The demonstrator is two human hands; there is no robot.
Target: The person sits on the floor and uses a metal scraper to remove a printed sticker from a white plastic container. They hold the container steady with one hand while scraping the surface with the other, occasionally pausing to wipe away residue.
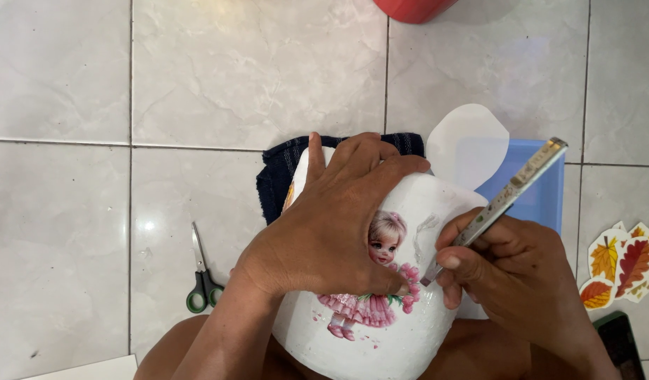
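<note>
Head view: a person seated over a tiled floor (198,77).
Left hand (331,225): grip spread flat on the white pot (380,338), pressing its doll picture (380,281).
Right hand (514,267): grip clamped on a patterned craft knife (507,197), tip touching the picture's edge.
Pot: resting on the lap.
Surroundings: green-handled scissors (201,278) left, leaf cutouts (623,264) right, dark cloth (282,176) behind.

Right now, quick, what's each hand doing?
Left hand: open, spread flat on the white pot, thumb pressing the doll picture.
Right hand: closed around a metal tool, tip at the picture's edge.
</note>
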